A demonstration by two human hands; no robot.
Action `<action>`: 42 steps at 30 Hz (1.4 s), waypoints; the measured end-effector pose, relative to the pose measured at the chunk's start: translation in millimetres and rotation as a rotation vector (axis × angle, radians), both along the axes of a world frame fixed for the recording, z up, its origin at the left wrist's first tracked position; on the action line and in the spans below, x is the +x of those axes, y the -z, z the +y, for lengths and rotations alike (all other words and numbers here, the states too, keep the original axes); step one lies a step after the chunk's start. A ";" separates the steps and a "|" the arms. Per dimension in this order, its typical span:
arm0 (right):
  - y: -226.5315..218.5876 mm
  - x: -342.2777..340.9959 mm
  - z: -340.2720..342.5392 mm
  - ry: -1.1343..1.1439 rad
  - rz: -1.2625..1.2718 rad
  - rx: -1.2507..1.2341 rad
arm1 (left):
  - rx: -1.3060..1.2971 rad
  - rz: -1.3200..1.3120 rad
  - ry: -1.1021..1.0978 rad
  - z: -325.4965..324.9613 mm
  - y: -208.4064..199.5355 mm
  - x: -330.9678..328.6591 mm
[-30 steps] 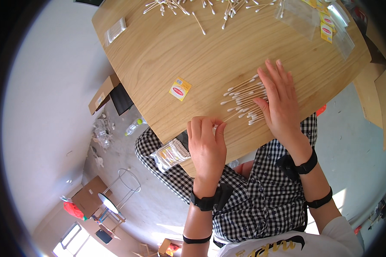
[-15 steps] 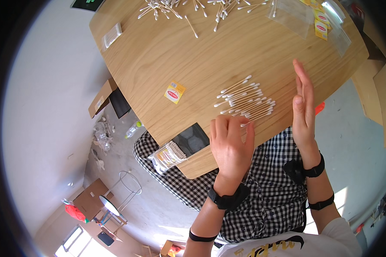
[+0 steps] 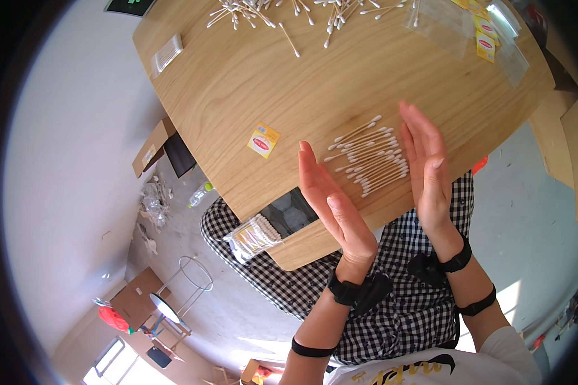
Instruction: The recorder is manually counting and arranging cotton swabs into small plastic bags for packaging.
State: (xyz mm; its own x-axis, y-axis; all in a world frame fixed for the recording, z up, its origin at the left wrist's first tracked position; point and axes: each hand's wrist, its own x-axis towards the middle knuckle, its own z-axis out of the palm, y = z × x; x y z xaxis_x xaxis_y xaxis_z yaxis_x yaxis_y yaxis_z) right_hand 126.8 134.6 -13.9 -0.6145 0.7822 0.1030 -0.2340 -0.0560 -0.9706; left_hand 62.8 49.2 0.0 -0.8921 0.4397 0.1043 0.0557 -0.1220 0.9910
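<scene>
A bunch of white-tipped cotton swabs (image 3: 370, 154) lies side by side on the wooden table near its front edge. My left hand (image 3: 334, 199) stands on edge at the left ends of the swabs, fingers stretched out and holding nothing. On the other side, my right hand (image 3: 426, 163) is likewise held upright with straight fingers, its palm close to the right ends of the swabs. Whether either palm touches the tips I cannot tell. A small yellow card (image 3: 263, 140) lies flat to the left of the swabs.
Loose cotton swabs (image 3: 244, 11) are scattered along the far edge. Clear plastic bags (image 3: 440, 29) and yellow cards (image 3: 485, 45) lie far right. A packed bag of swabs (image 3: 253, 237) rests at the table's near left corner by a dark panel (image 3: 290, 212). A small white pack (image 3: 168, 54) sits far left.
My left hand has drawn off the near swabs, opened out and turned on edge at their left. My right hand has come in leftward to their right ends. The swabs lie more evenly.
</scene>
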 end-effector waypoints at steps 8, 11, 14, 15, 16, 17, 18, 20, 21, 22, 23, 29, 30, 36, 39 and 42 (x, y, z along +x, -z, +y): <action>-8.1 1.0 10.0 0.133 -0.085 0.188 | -0.136 0.135 0.060 -7.2 -8.1 -2.5; -23.2 17.0 35.8 -0.016 -0.479 0.602 | -0.780 0.729 0.304 -18.5 -2.3 0.9; -24.3 7.3 43.9 -0.085 -0.495 0.766 | -1.120 0.904 0.391 -17.1 3.3 7.5; -26.1 7.7 48.6 -0.164 -0.527 0.878 | -1.118 0.906 0.393 -14.2 3.4 6.9; -26.0 6.2 51.8 -0.162 -0.527 0.877 | -1.129 0.912 0.401 -11.4 3.7 6.0; -26.2 3.8 53.6 -0.175 -0.528 0.929 | -1.139 0.912 0.409 -10.4 4.2 5.8; -26.5 2.5 54.9 -0.189 -0.527 0.980 | -1.138 0.909 0.410 -10.3 4.6 6.1; -28.6 2.4 58.6 -0.223 -0.533 0.993 | -1.147 0.941 0.398 -9.9 5.1 6.3; -29.7 1.8 60.9 -0.256 -0.537 1.007 | -1.148 0.943 0.396 -9.4 5.0 6.4; -30.2 1.0 63.2 -0.254 -0.535 1.007 | -1.137 0.937 0.397 -8.7 4.9 6.8; -29.4 0.8 64.8 -0.291 -0.543 1.018 | -1.128 0.930 0.402 -8.8 5.7 7.5; -32.7 17.2 82.2 -0.321 -0.625 1.046 | -1.098 0.936 0.363 -10.1 10.2 6.8; -37.7 27.9 88.0 -0.277 -0.670 1.047 | -1.095 0.936 0.363 -9.9 10.7 6.7; -62.1 146.2 114.2 -0.170 -1.052 0.812 | -1.089 0.934 0.360 -12.9 11.1 5.4; -54.2 168.3 119.6 -0.112 -1.141 0.649 | -1.010 0.874 0.360 -16.0 12.7 3.9; -28.6 138.7 96.3 0.107 -0.741 0.389 | -0.457 0.453 0.250 -21.0 4.6 -7.1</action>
